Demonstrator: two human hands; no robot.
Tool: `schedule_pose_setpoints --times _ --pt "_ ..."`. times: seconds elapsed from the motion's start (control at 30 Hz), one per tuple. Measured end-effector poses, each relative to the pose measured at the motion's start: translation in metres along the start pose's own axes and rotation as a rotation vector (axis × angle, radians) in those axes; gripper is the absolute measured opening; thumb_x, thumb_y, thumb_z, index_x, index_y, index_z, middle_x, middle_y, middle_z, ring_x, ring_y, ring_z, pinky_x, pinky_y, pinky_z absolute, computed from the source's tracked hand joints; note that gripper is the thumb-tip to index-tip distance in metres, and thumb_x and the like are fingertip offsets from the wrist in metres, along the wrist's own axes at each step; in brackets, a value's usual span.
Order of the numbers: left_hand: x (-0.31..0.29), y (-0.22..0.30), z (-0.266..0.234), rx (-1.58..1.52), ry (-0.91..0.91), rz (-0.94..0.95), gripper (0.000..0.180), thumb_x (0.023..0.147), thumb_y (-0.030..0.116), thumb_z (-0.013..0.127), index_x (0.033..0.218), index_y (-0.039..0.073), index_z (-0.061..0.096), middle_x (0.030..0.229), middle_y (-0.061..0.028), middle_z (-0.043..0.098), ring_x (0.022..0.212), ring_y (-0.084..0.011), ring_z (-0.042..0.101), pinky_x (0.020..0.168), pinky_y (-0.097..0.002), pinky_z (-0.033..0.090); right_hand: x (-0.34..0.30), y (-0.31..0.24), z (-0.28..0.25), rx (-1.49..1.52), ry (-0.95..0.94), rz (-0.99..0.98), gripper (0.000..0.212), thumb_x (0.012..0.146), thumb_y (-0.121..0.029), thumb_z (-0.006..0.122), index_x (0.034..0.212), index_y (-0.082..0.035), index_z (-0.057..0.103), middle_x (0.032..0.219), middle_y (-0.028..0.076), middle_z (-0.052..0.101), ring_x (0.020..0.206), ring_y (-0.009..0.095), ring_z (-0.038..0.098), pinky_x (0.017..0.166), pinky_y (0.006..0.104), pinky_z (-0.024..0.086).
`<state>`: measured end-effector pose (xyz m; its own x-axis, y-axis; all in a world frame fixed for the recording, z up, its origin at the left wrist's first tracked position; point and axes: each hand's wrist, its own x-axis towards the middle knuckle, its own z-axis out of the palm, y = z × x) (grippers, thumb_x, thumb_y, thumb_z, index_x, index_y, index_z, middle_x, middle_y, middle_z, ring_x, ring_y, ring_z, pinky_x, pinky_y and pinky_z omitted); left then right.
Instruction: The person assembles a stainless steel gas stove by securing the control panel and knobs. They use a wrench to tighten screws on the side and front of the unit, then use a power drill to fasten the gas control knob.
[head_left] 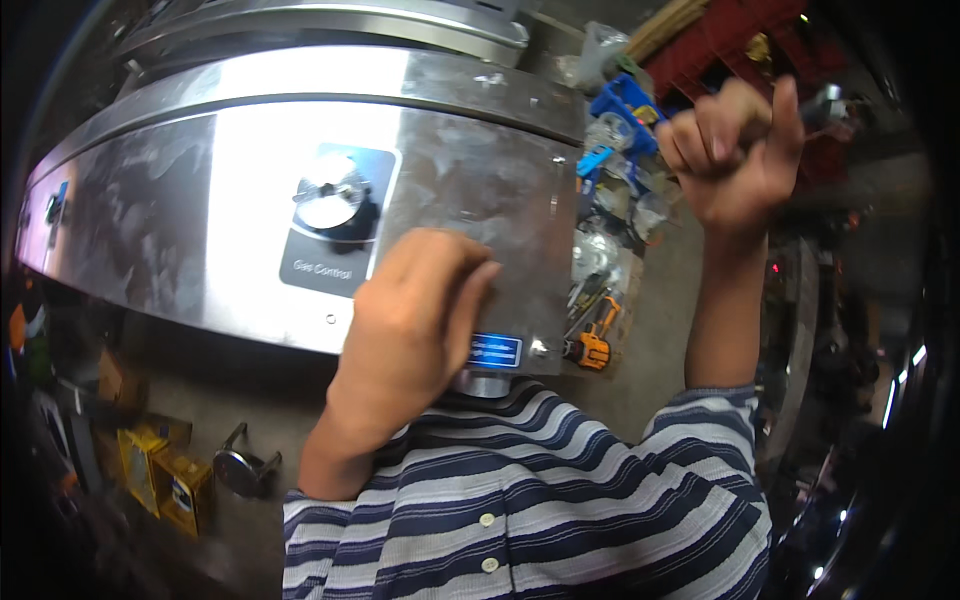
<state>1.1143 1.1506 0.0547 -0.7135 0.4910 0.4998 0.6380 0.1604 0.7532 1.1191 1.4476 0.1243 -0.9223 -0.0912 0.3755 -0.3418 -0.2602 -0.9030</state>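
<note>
Left of my left hand (415,310), the knob (330,197) looks already fitted to the smudged steel panel (130,235). That hand curls, contents hidden; I can't tell what remains. Just right, a blue label (497,350) seems stuck on. Clutter and an orange drill (594,349) lie between it and my raised, finger-curled right hand (737,155), grip unclear.

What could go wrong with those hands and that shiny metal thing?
The left hand is right by the front of the steel panel, so its fingers might get scraped if an edge is sharp. The round knob is close too, so it could be bumped by accident. And the orange drill lies near the panel's right corner, where it might get knocked.
</note>
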Motion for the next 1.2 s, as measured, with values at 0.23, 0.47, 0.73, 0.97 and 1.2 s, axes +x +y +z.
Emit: schedule_pose_setpoints --times 0.23,0.47,0.73,0.97,1.2 --pt "-0.009 -0.015 0.016 0.146 0.347 0.553 0.021 0.078 0.005 0.074 0.096 -0.005 0.069 0.100 -0.0163 0.071 0.068 -0.0196 0.064 0.058 -0.0298 0.051 -0.140 0.153 -0.038 -0.008 0.737 0.336 0.058 0.113 -0.051 0.035 0.074 -0.011 0.052 0.053 -0.007 0.026 0.045 0.009 0.021 0.047 0.0287 0.022" --pt "-0.048 -0.003 0.000 0.104 0.370 0.481 0.035 0.082 0.001 0.086 0.110 0.001 0.065 0.104 -0.0153 0.074 0.079 -0.0200 0.069 0.059 -0.0288 0.054 -0.328 0.371 -0.142 -0.358 0.635 0.603 0.045 0.100 -0.026 0.068 0.137 -0.006 0.053 0.125 0.016 0.062 0.103 0.031 0.059 0.099 0.0467 0.045" --pt "-0.043 0.010 0.004 0.380 0.158 0.197 0.030 0.074 0.005 0.079 0.103 0.003 0.072 0.104 -0.0065 0.073 0.077 -0.0204 0.064 0.064 -0.0321 0.047 -0.338 0.424 -0.119 -0.635 0.564 0.519 0.035 0.097 -0.025 0.071 0.122 -0.002 0.063 0.106 0.015 0.069 0.091 0.029 0.067 0.086 0.0479 0.053" --pt "-0.029 0.017 0.017 0.430 0.089 0.039 0.035 0.074 0.002 0.076 0.108 0.003 0.073 0.102 -0.0058 0.070 0.078 -0.0223 0.061 0.069 -0.0350 0.050 -0.295 0.383 -0.076 -1.178 0.553 0.617 0.035 0.099 -0.035 0.066 0.109 -0.002 0.063 0.091 0.020 0.068 0.085 0.044 0.067 0.077 0.0535 0.051" --pt "-0.043 0.023 -0.020 0.542 0.367 0.101 0.037 0.077 -0.001 0.085 0.114 0.001 0.078 0.100 -0.0121 0.070 0.085 -0.0210 0.068 0.071 -0.0316 0.055 -0.285 0.364 -0.080 -1.300 0.650 0.546 0.032 0.096 -0.022 0.064 0.118 0.002 0.062 0.107 0.025 0.066 0.103 0.048 0.064 0.089 0.0563 0.049"
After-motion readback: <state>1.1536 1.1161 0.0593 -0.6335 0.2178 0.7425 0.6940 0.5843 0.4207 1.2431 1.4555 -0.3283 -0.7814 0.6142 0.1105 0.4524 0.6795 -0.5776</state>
